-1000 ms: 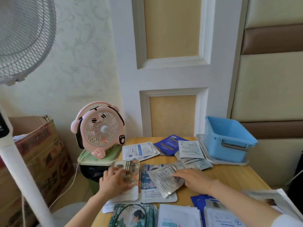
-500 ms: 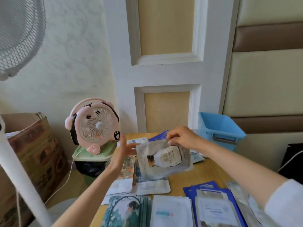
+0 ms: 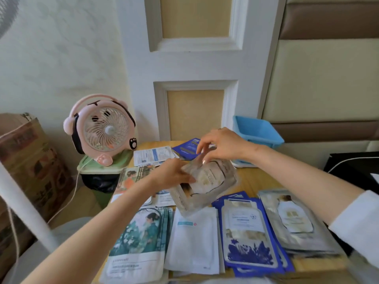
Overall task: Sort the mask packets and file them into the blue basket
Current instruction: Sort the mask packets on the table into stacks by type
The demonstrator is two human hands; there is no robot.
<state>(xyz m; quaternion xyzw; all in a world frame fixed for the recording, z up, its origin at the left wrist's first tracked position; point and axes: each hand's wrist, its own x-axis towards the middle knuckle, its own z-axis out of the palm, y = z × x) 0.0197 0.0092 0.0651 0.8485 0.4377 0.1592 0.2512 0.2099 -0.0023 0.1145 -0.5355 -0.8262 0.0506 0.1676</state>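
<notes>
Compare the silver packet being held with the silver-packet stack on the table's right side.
The held silver packet is a single one, lifted and tilted between the left hand and right hand; the silver stack is several packets lying flat on the table. The held one sits mid-table; the stack lies nearer, at the right. Both show a pale bottle-shaped picture.

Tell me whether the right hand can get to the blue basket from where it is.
Probably yes. The right hand holds the silver packet just left of the blue basket, whose top is open, with nothing between them.
</notes>
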